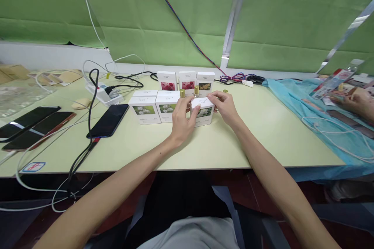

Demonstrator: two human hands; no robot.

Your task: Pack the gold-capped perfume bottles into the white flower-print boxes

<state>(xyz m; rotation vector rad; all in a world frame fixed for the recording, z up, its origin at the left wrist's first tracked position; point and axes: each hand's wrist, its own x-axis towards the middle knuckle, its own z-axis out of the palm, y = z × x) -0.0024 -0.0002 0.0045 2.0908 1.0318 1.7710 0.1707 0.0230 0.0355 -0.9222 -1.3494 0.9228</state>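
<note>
A small white carton (pixel 206 113) with a white-flower picture stands upright on the table, held at its two sides. My left hand (pixel 183 120) grips its left side, thumb on the front near the top edge. On the other side, the fingers of my right hand (pixel 224 108) are closed on the upper right corner. Two similar white cartons (pixel 145 109) stand side by side to the left. Just behind the held carton are small bottles with gold caps (pixel 196 90), their lower parts hidden. Three more white cartons (pixel 166 81) line up farther back.
A power strip (pixel 103 94) with plugs and tangled cables lies left, near a black phone (pixel 108 120) and two other phones (pixel 37 130). At right, a blue sheet (pixel 292 97) carries a plastic bottle (pixel 336 79), a white cable and another person's hand (pixel 358 103).
</note>
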